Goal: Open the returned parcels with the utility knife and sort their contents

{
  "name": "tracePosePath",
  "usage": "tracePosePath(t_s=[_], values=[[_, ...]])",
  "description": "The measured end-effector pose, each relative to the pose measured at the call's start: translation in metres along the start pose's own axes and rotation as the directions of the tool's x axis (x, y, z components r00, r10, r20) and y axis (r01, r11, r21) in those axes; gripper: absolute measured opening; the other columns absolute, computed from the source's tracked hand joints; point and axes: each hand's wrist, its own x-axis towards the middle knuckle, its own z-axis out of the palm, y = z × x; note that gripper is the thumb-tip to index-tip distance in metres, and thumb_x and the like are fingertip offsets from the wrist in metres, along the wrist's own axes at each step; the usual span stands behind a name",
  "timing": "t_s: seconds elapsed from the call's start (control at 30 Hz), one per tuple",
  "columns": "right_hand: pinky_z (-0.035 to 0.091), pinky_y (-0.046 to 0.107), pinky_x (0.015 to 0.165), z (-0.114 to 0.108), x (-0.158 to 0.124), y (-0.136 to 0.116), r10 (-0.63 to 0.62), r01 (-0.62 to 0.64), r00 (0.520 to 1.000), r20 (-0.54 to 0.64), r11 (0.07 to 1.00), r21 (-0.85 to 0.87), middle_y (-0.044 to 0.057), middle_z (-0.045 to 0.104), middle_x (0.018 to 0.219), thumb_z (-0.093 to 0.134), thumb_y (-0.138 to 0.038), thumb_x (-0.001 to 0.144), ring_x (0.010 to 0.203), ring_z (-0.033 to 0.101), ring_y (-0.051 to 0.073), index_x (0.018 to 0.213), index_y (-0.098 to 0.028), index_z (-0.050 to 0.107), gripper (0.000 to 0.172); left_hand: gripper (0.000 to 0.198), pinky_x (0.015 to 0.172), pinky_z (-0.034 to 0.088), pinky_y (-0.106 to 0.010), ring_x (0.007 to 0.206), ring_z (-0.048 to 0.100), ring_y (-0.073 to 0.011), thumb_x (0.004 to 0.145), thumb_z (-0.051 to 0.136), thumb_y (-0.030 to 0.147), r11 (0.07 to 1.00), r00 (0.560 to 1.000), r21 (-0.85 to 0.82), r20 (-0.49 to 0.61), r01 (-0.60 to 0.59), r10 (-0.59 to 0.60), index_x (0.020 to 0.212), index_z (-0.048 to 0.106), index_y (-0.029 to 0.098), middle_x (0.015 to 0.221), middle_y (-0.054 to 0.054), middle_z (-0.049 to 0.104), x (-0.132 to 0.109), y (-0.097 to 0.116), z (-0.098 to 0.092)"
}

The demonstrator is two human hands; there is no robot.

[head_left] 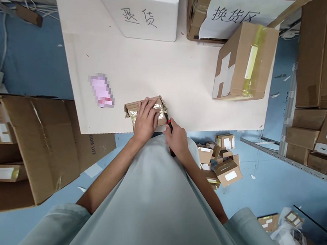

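Observation:
A small cardboard box point(162, 119) with shiny tape lies at the white table's front edge. My left hand point(146, 121) rests on top of it, fingers pressed close together over the tape and cardboard. My right hand point(177, 136) is wrapped round a black and red cutter point(168, 122), whose tip touches the box's right end. The exact kind of cutter is too small to tell. Left of the box, a blurred pink item point(101, 90) lies on the table.
A white foam bin point(151, 19) and a labelled carton point(202, 9) stand at the back of the table point(158, 63). A taped box point(241, 60) sits at the right. An open carton point(43, 136) is at lower left; small boxes point(228, 171) lie on the floor.

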Motion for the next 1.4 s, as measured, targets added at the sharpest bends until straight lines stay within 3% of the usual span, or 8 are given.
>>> tracePosePath(t_s=[0.27, 0.43, 0.57, 0.7, 0.9, 1.0, 1.13, 1.4], values=[[0.062, 0.036, 0.098, -0.010, 0.004, -0.022, 0.024, 0.003, 0.997, 0.078, 0.943, -0.331, 0.022, 0.084, 0.119, 0.035, -0.022, 0.119, 0.113, 0.083, 0.029, 0.174, -0.005, 0.029, 0.058, 0.034, 0.142, 0.019, -0.068, 0.172, 0.032, -0.0308, 0.118, 0.040, 0.046, 0.998, 0.999, 0.054, -0.051, 0.014, -0.012, 0.121, 0.066, 0.025, 0.168, -0.014, 0.059, -0.006, 0.003, 0.007], [0.062, 0.035, 0.098, -0.019, 0.021, -0.040, -0.092, 0.119, 0.991, 0.096, 0.932, -0.343, 0.025, 0.082, 0.125, 0.036, -0.009, 0.115, 0.119, 0.081, 0.028, 0.169, -0.002, 0.036, 0.054, 0.035, 0.142, 0.019, -0.065, 0.171, 0.034, -0.0309, 0.118, 0.042, 0.048, 0.998, 0.998, 0.065, -0.063, 0.010, -0.006, 0.120, 0.067, 0.024, 0.166, -0.014, 0.061, -0.001, -0.007, 0.005], [0.062, 0.039, 0.097, -0.036, 0.013, -0.007, -0.153, 0.186, 0.978, 0.142, 0.949, -0.255, 0.019, 0.084, 0.120, 0.043, -0.018, 0.116, 0.113, 0.082, 0.031, 0.160, -0.011, 0.052, 0.045, 0.036, 0.141, 0.022, -0.067, 0.170, 0.038, -0.0327, 0.118, 0.042, 0.048, 0.996, 0.998, 0.086, -0.066, -0.019, 0.024, 0.119, 0.067, 0.023, 0.165, -0.015, 0.062, -0.003, -0.009, 0.002], [0.062, 0.028, 0.082, -0.048, 0.012, 0.046, -0.265, 0.242, 0.951, 0.161, 0.959, 0.150, 0.002, 0.087, 0.106, 0.048, -0.031, 0.118, 0.074, 0.081, 0.018, 0.154, -0.028, 0.060, 0.038, 0.037, 0.141, 0.023, -0.066, 0.170, 0.038, -0.0330, 0.118, 0.043, 0.048, 0.997, 0.994, 0.074, -0.106, -0.012, 0.020, 0.130, 0.067, 0.023, 0.167, -0.016, 0.060, -0.011, -0.012, 0.000], [0.058, 0.023, 0.065, -0.014, 0.093, 0.105, -0.050, 0.037, 0.999, 0.020, 0.912, 0.408, 0.005, 0.086, 0.109, 0.047, -0.036, 0.118, 0.056, 0.071, 0.011, 0.120, -0.020, 0.069, 0.027, 0.058, 0.143, 0.021, -0.060, 0.173, 0.029, -0.0303, 0.118, 0.041, 0.050, 0.999, 0.994, 0.051, -0.110, 0.017, -0.012, 0.171, 0.045, 0.025, 0.178, -0.015, 0.046, -0.036, -0.035, -0.017], [0.061, 0.027, 0.078, 0.010, 0.135, 0.121, 0.032, -0.035, 0.999, 0.015, 0.941, 0.335, 0.008, 0.083, 0.121, 0.045, -0.034, 0.118, 0.067, 0.075, 0.013, 0.123, -0.021, 0.067, 0.026, 0.059, 0.145, 0.018, -0.058, 0.176, 0.021, -0.0294, 0.119, 0.036, 0.051, 0.996, 0.992, 0.059, -0.114, 0.062, -0.055, 0.173, 0.044, 0.031, 0.184, -0.009, 0.037, -0.057, -0.053, -0.033], [0.060, 0.045, 0.101, 0.021, 0.160, 0.135, 0.138, -0.129, 0.965, -0.221, 0.990, 0.055, 0.020, 0.077, 0.128, 0.043, -0.028, 0.113, 0.111, 0.076, 0.032, 0.136, -0.016, 0.064, 0.033, 0.061, 0.144, 0.022, -0.056, 0.176, 0.021, -0.0292, 0.119, 0.034, 0.053, 0.986, 0.980, 0.082, -0.150, 0.147, -0.134, 0.176, 0.040, 0.033, 0.187, -0.006, 0.031, -0.086, -0.078, -0.054], [0.038, 0.055, 0.129, 0.035, 0.166, 0.107, -0.170, 0.169, 0.917, -0.361, 0.985, -0.033, 0.028, 0.059, 0.158, 0.044, -0.030, 0.109, 0.153, 0.049, 0.037, 0.149, -0.011, 0.060, 0.047, 0.062, 0.138, 0.037, -0.056, 0.170, 0.037, -0.0329, 0.117, 0.037, 0.059, 0.951, 0.927, 0.045, -0.238, 0.307, -0.289, 0.169, 0.052, 0.029, 0.183, -0.012, 0.037, -0.118, -0.106, -0.070]])
